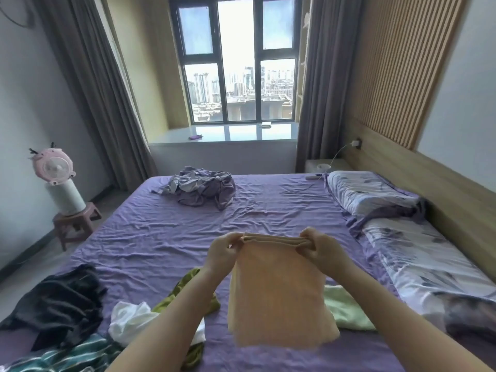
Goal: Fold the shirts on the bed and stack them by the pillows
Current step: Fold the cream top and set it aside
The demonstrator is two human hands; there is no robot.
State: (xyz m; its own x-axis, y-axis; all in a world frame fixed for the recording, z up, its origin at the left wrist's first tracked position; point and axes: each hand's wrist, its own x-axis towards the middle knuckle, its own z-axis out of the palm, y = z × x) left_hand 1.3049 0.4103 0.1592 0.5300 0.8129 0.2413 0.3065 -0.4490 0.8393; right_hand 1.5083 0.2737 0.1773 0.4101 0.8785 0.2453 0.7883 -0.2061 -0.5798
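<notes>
1. My left hand (224, 247) and right hand (320, 247) each pinch one top corner of the peach shirt (279, 294), fingers curled round the folded edge. It hangs in the air above the near part of the bed (150, 232), already narrowed into several layers.
2. The pillows (367, 194) lie along the headboard to my right, well apart from the shirt, and I see no folded stack beside them yet.
3. Unfolded clothes are scattered on the sheet: a black garment (59, 304), a white one (128, 320), an olive-green one (188, 285), a pale green one (346, 307) and a striped teal one (69, 355) near me, a grey-purple heap (204, 189) farther off.
4. The risk, I judge: the layers are held only at the top, so loosening either pinch could let them slide apart.
5. Lowering it here could drape the hem over the green clothes below and rumple the fold.
</notes>
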